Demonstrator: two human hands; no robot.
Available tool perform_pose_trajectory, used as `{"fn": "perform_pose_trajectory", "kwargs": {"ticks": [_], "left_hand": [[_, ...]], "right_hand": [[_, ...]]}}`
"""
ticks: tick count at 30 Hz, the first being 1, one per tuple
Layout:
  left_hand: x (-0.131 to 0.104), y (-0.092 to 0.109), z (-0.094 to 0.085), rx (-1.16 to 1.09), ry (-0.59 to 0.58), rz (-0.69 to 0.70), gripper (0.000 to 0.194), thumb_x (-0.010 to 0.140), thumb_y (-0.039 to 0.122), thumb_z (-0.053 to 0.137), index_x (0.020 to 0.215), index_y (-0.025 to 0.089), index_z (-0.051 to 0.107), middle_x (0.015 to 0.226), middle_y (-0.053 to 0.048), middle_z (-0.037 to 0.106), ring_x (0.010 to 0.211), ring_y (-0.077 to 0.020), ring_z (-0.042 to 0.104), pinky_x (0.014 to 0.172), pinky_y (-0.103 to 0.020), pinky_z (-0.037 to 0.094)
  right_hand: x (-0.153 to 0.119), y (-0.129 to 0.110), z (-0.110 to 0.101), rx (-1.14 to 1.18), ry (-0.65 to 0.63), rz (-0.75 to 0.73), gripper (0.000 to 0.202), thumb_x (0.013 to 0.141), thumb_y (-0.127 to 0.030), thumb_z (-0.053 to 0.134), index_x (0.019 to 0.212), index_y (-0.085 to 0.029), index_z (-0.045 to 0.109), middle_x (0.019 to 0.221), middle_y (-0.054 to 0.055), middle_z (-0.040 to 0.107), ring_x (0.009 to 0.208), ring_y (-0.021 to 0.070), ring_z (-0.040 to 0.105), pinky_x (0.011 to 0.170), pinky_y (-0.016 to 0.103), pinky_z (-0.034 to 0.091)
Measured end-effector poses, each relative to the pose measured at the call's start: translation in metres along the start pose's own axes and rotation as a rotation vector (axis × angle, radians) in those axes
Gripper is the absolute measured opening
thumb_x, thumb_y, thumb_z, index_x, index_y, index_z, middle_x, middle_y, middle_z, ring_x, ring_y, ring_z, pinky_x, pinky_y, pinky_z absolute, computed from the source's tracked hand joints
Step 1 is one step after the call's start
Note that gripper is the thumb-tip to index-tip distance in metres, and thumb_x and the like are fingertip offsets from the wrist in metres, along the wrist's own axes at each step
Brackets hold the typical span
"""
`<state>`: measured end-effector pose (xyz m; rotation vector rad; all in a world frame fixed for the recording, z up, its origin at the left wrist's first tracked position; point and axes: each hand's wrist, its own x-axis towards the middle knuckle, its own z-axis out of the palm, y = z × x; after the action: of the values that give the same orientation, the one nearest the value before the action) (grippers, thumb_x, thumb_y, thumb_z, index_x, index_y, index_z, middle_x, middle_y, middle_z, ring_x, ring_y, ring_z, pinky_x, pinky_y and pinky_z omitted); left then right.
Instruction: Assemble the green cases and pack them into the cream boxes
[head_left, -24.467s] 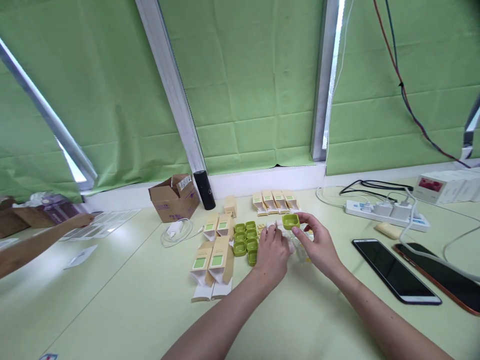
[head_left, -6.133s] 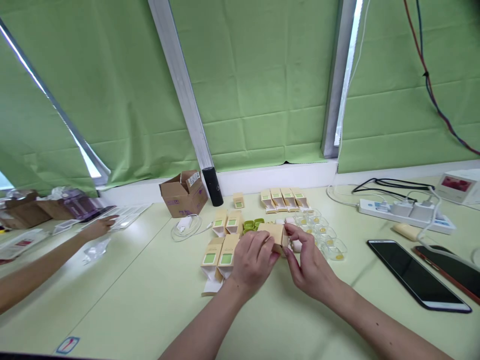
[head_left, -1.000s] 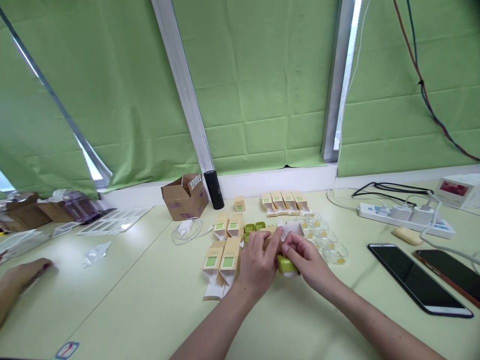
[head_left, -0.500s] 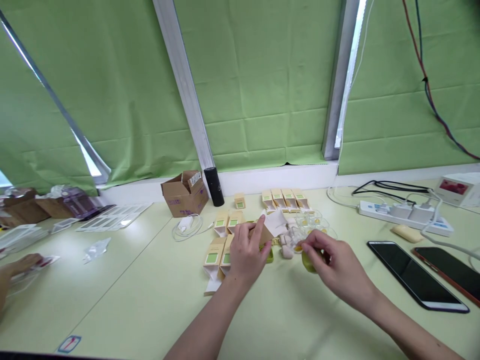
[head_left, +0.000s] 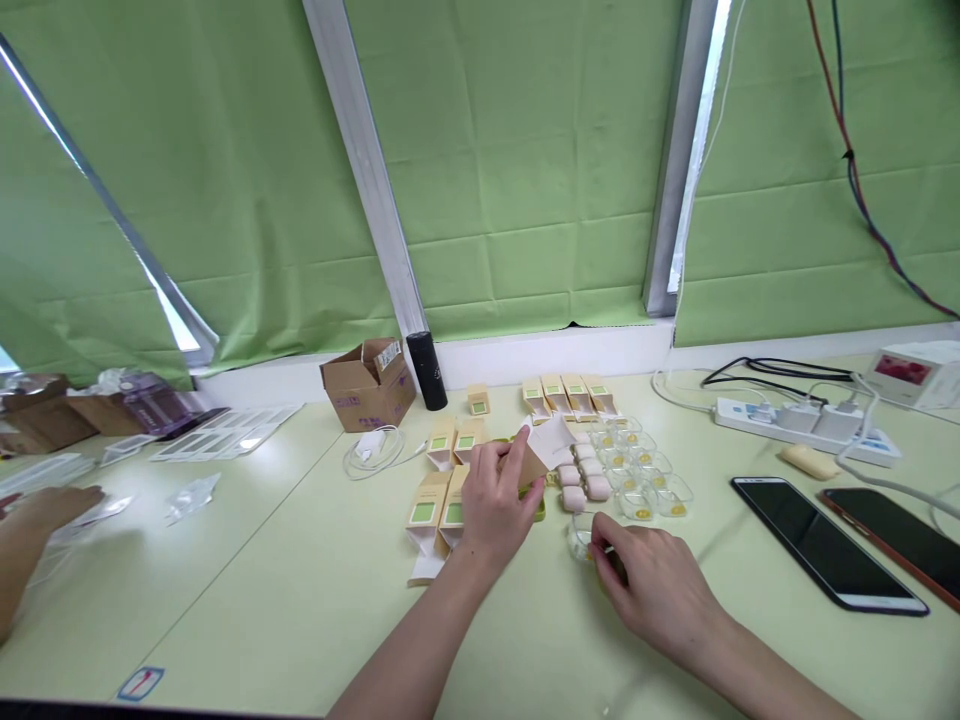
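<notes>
My left hand (head_left: 493,500) is closed round a small cardboard box (head_left: 534,468) whose white flap (head_left: 551,440) stands open to the right. A bit of something green (head_left: 540,508) shows beneath that hand. My right hand (head_left: 651,572) pinches a clear plastic cup (head_left: 580,537) just above or on the table; its other fingers curl out of sight. Beyond it stand rows of similar clear cups (head_left: 636,503) with yellow spots in them. Left of these are several small pale pink cases (head_left: 574,498). Small boxes with green windows (head_left: 424,512) lie by my left hand, some with flaps open.
More small boxes (head_left: 570,398) line the back. A brown carton (head_left: 369,385), black cylinder (head_left: 427,371) and white charger cable (head_left: 371,448) are back left. Phones (head_left: 829,545) and a power strip (head_left: 806,430) lie right. At far left, another person's hand (head_left: 56,508) touches plastic pieces.
My right hand has moved toward me from the group of clear cups, with one cup now at its fingertips. The green thing seen in it before no longer shows. My left hand stays put.
</notes>
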<state>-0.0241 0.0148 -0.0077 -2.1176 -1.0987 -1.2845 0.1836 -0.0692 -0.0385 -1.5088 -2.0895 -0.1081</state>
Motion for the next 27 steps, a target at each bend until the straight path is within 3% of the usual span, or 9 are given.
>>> {"fn": "perform_pose_trajectory", "kwargs": {"ticks": [3,6,9,12,16,21,27], "left_hand": [[-0.001,0.001,0.001,-0.013,-0.005,-0.014,0.078,0.090,0.017,0.071,0.161,0.027,0.040,0.105,-0.008,0.057,0.098,-0.0240,0.058,0.081,-0.036,0.057],[-0.002,0.000,0.003,-0.049,0.002,-0.059,0.075,0.091,0.019,0.072,0.159,0.027,0.043,0.104,-0.007,0.056,0.097,-0.0231,0.057,0.081,-0.035,0.056],[-0.003,-0.003,0.005,-0.102,0.012,-0.114,0.073,0.091,0.023,0.074,0.158,0.027,0.044,0.105,-0.006,0.055,0.098,-0.0225,0.056,0.084,-0.036,0.056],[-0.004,-0.004,0.007,-0.178,0.020,-0.171,0.074,0.094,0.027,0.073,0.160,0.029,0.041,0.107,-0.006,0.054,0.099,-0.0214,0.058,0.088,-0.037,0.056],[-0.004,-0.004,0.007,-0.320,0.014,-0.337,0.069,0.097,0.035,0.071,0.159,0.029,0.042,0.114,-0.007,0.056,0.106,-0.0211,0.061,0.093,-0.037,0.057],[-0.001,-0.003,0.006,-0.642,-0.004,-0.566,0.065,0.099,0.044,0.068,0.158,0.029,0.045,0.135,-0.011,0.057,0.120,-0.0226,0.061,0.097,-0.037,0.058],[0.004,-0.002,0.007,-1.057,-0.010,-0.755,0.076,0.093,0.051,0.073,0.158,0.023,0.046,0.136,-0.013,0.063,0.122,-0.0263,0.064,0.101,-0.037,0.057]], "right_hand": [[-0.001,0.000,-0.001,0.017,-0.012,-0.014,0.010,0.093,-0.023,0.053,0.085,-0.026,0.055,0.062,0.000,0.070,0.051,0.0233,0.066,0.053,0.030,0.019],[0.002,0.002,-0.015,0.124,-0.043,0.015,0.011,0.096,-0.023,0.051,0.088,-0.027,0.057,0.070,0.000,0.073,0.056,0.0220,0.067,0.055,0.030,0.029],[0.013,0.007,-0.036,0.338,-0.072,0.051,0.016,0.101,-0.027,0.047,0.088,-0.026,0.057,0.081,0.001,0.072,0.062,0.0184,0.065,0.060,0.031,0.041],[0.032,0.012,-0.046,0.577,-0.063,0.124,0.025,0.105,-0.040,0.045,0.090,-0.026,0.059,0.071,-0.002,0.062,0.062,0.0173,0.057,0.059,0.029,0.043],[0.051,0.017,-0.030,0.728,-0.035,0.103,0.031,0.106,-0.045,0.045,0.089,-0.024,0.061,0.077,0.000,0.062,0.069,0.0170,0.055,0.062,0.029,0.044],[0.049,0.018,-0.004,0.755,-0.096,0.129,0.032,0.106,-0.047,0.044,0.090,-0.023,0.059,0.083,0.001,0.066,0.075,0.0180,0.057,0.069,0.030,0.044],[0.042,0.015,-0.004,0.668,-0.093,0.120,0.030,0.107,-0.043,0.042,0.091,-0.024,0.058,0.083,0.001,0.065,0.076,0.0190,0.057,0.072,0.031,0.044]]}}
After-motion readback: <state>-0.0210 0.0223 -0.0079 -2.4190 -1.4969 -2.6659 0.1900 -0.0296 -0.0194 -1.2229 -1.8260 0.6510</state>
